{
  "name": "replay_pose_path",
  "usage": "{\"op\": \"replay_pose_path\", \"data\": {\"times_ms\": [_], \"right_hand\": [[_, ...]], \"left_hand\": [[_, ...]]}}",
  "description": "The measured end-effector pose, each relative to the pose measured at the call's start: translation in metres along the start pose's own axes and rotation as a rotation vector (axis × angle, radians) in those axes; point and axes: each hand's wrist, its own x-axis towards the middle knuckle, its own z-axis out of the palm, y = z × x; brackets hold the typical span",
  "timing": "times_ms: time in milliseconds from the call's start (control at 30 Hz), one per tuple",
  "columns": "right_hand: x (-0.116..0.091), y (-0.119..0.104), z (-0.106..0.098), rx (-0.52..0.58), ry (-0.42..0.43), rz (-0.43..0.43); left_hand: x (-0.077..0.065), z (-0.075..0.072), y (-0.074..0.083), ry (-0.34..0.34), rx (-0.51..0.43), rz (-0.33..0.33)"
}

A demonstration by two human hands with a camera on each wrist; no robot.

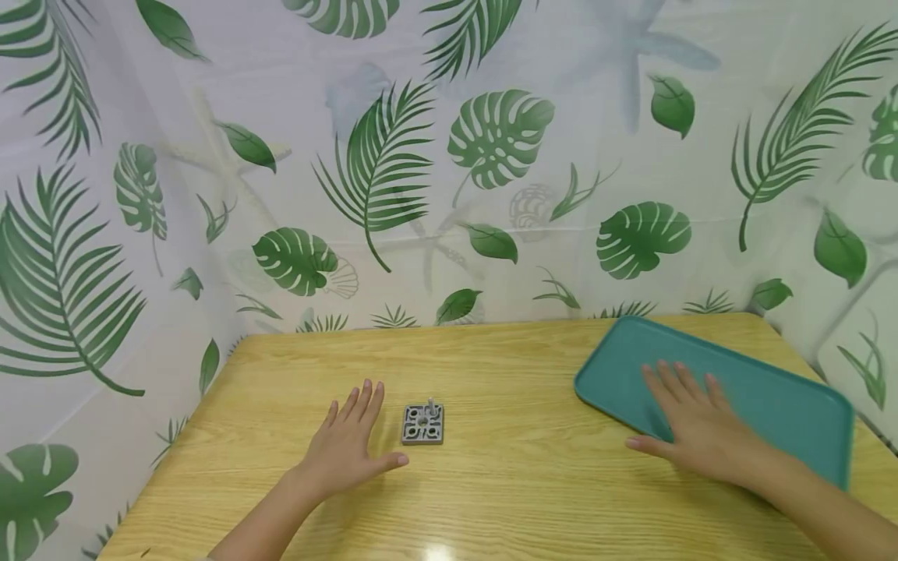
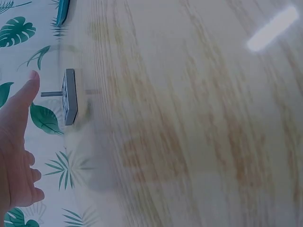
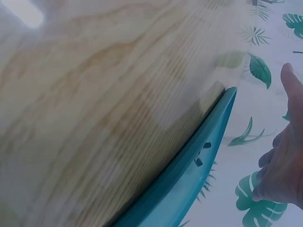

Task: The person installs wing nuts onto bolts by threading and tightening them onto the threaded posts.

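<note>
A small square grey plate with round holes lies on the wooden table, and a thin peg stands upright near its back right corner. In the left wrist view the plate shows edge-on with the peg sticking up. My left hand hovers just left of the plate, fingers spread and straight, holding nothing. Over the left part of a teal tray my right hand is spread palm down, also holding nothing. Two small dark pieces show at the tray in the right wrist view; the hand hides them from the head view.
The wooden table carries the tray at an angle on its right side. A white cloth printed with green leaves hangs behind the table and along both sides. Light glares off the table's front edge.
</note>
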Motion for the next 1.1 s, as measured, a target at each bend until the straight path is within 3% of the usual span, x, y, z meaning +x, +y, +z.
{"op": "replay_pose_path", "data": {"times_ms": [533, 867, 1100], "right_hand": [[0.027, -0.031, 0.013, 0.023, -0.033, -0.053], [0.042, -0.05, 0.024, -0.033, -0.019, -0.103], [0.05, -0.058, 0.032, -0.029, -0.01, -0.146]], "left_hand": [[0.005, 0.006, 0.002, -0.025, -0.009, -0.012], [0.009, 0.012, 0.005, -0.029, -0.049, 0.002], [0.015, 0.02, 0.007, -0.028, -0.146, -0.022]]}}
